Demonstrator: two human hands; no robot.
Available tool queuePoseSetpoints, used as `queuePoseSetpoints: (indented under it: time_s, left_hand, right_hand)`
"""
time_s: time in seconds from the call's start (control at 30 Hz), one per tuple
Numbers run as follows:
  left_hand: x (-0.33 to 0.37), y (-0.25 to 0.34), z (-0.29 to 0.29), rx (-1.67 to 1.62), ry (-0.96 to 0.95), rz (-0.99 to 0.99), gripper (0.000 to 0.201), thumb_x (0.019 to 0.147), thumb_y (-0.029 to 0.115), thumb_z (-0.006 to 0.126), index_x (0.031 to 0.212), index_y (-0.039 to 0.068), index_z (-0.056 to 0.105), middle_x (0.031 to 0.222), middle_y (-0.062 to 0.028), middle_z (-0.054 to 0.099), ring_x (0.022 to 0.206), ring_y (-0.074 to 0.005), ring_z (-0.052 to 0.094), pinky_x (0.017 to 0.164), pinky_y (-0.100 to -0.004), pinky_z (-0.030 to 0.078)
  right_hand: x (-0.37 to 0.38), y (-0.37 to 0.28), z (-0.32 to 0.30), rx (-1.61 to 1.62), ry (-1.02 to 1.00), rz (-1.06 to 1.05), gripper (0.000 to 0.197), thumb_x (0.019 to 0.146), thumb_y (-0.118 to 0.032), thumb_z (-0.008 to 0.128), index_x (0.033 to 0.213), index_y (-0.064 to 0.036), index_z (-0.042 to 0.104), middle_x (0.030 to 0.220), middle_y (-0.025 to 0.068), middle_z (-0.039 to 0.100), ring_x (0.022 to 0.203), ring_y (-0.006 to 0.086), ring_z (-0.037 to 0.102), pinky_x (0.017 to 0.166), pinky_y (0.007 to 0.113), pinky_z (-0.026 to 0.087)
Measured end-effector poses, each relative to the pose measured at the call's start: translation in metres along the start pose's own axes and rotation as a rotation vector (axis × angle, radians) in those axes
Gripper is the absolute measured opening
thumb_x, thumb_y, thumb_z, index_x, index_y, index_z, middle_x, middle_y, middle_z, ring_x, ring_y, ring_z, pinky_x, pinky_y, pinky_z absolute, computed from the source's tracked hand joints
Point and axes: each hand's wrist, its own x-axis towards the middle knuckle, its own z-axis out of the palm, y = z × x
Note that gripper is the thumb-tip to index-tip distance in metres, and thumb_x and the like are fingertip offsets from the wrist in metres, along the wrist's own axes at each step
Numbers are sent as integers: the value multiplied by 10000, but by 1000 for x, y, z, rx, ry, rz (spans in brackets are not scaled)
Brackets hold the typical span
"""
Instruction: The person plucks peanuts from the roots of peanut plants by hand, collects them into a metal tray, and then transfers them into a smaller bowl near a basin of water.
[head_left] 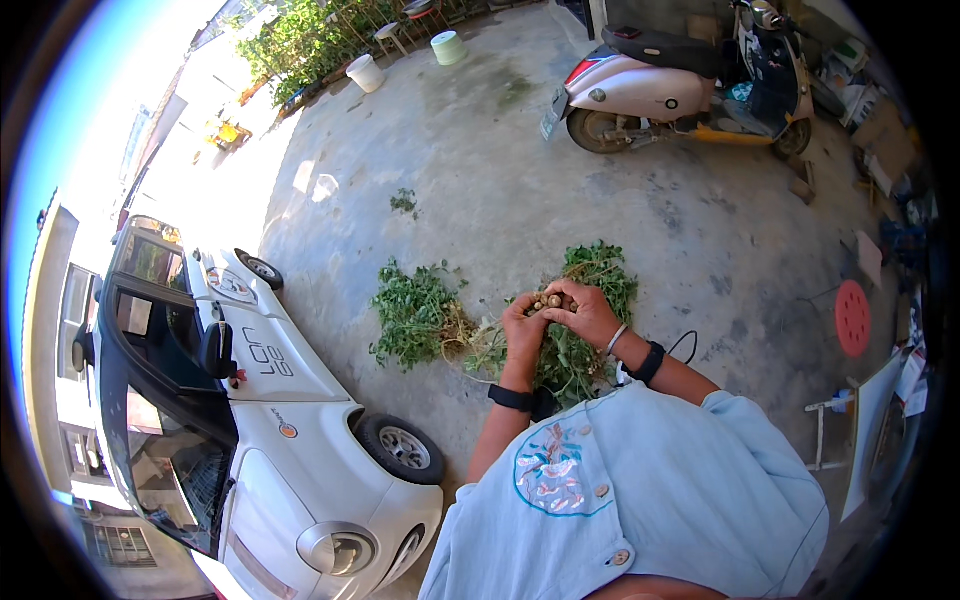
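Observation:
My left hand (523, 328) and my right hand (592, 312) meet in front of my body, fingers curled around a cluster of small tan-brown peanut pods (547, 300). The pods show between the thumbs and fingers of both hands; how many lie under the fingers is hidden. Below and beyond my hands are leafy green peanut plants (600, 268), partly covered by my arms. Another heap of the plants (412, 312) lies on the ground to the left, its pale stems and roots pointing toward my hands.
A small white car (290, 440) stands close on the left. A pink scooter (660, 90) is parked at the far right. A red round stool top (852, 318) and clutter line the right side. A white bucket (366, 74) and a pale green tub (449, 48) stand at the back.

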Motion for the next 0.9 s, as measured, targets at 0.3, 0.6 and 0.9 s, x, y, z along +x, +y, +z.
queuePoseSetpoints:
  time_s: [0.3, 0.6, 0.9]
  left_hand:
    - [3, 1, -7, 49, -155, 64, 148, 701, -37, 593, 843, 3, 607, 775, 2, 578, 697, -73, 521, 622, -204, 429]
    - [2, -8, -10, 71, -214, 34, 164, 711, -35, 580, 869, -1, 604, 810, -2, 586, 718, -76, 526, 672, -222, 435]
    - [7, -12, -8, 131, -186, 34, 255, 698, -26, 596, 953, -16, 590, 879, -22, 588, 790, -91, 537, 707, -214, 433]
  right_hand:
    - [9, 13, -9, 518, -52, 385, 139, 834, -140, 518, 736, -42, 517, 503, -32, 430, 406, 22, 363, 360, 182, 284]
    - [2, 25, -27, 1073, -224, 691, 166, 869, -150, 432, 732, -65, 469, 479, -32, 376, 344, 45, 293, 311, 185, 234]
    - [6, 5, -16, 278, -156, 250, 127, 777, -127, 548, 843, -20, 564, 615, 34, 515, 498, 92, 494, 418, 222, 383]
